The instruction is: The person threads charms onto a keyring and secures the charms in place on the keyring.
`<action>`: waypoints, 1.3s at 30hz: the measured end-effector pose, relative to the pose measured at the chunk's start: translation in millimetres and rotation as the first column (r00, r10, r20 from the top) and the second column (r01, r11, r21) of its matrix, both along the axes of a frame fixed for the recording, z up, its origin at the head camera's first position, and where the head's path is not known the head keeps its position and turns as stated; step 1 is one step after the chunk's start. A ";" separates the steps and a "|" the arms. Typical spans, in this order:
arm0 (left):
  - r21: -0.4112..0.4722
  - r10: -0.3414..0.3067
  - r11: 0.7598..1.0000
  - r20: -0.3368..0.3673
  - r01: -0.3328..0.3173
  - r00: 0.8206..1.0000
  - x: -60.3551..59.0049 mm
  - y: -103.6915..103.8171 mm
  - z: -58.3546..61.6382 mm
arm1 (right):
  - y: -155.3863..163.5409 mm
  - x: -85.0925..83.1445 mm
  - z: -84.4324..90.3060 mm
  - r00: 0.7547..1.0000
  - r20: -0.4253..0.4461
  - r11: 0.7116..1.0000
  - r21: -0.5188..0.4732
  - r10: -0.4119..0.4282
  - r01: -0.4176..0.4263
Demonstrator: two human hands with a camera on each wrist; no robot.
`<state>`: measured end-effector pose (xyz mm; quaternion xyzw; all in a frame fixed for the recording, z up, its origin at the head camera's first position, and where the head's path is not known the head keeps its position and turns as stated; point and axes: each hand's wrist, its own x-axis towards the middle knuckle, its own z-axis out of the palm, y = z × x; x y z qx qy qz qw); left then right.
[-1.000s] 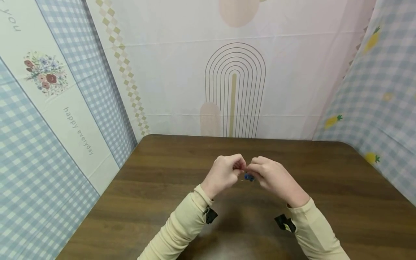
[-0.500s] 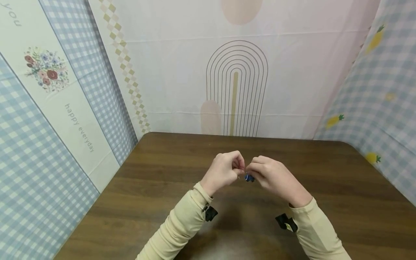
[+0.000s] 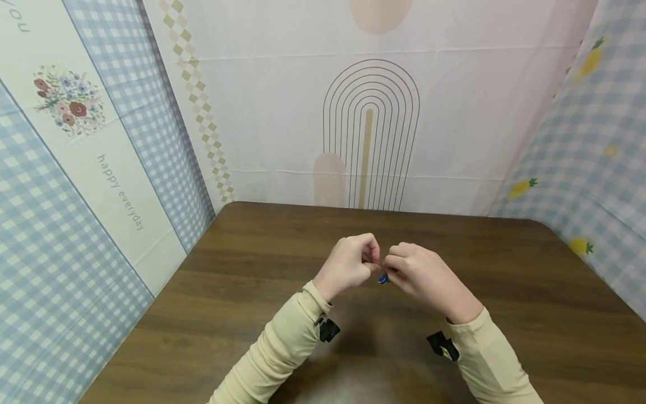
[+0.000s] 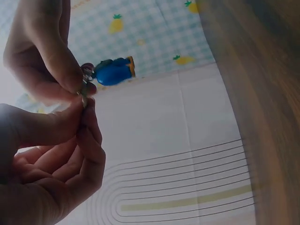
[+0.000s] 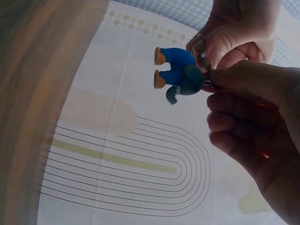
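Note:
A blue elephant keychain (image 5: 180, 70) with orange feet hangs from a metal split ring (image 5: 202, 52), best seen in the right wrist view. My left hand (image 3: 347, 266) pinches the ring between thumb and forefinger. Right beside it, my right hand (image 3: 424, 280) pinches the small metal link at the elephant's head. Both sets of fingertips meet above the table in the head view, where only a bit of the elephant shows below them. Fingers cover most of the ring in the left wrist view.
Beneath the hands lies a brown wooden table (image 3: 242, 314). A pale printed cloth (image 3: 272, 118) hangs behind it, with blue checked cloths on both sides. Black wrist straps (image 3: 328, 330) sit at the sleeve cuffs.
The elephant has turned and shows less below the right fingers. Both hands stay close together, nearly in the same place, while the head view has shifted slightly.

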<state>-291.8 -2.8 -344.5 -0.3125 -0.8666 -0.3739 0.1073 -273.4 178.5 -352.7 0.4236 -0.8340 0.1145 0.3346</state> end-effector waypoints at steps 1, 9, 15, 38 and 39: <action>0.015 -0.006 1.000 0.026 0.005 1.000 -1.1 -0.5 -0.1 | 0.4 -0.4 0.2 1.000 -0.003 1.000 -0.001 0.007 -0.007; 0.196 -0.118 0.978 0.257 0.068 0.959 -6.3 -3.1 1.8 | 4.1 -2.8 2.1 0.996 -0.052 0.997 -0.027 0.075 -0.076; 0.237 -0.103 0.971 0.293 0.033 0.950 -7.2 -3.2 4.2 | 8.5 -4.3 3.8 0.995 -0.069 0.994 -0.071 0.077 -0.082; 0.227 -0.033 0.973 0.337 -0.047 0.941 -3.4 4.3 8.4 | 12.7 -11.7 3.8 0.995 -0.032 0.993 -0.071 0.095 -0.097; 0.225 -0.026 0.973 0.336 -0.053 0.941 -2.5 4.8 8.7 | 12.5 -11.5 3.4 0.995 -0.030 0.993 -0.075 0.093 -0.095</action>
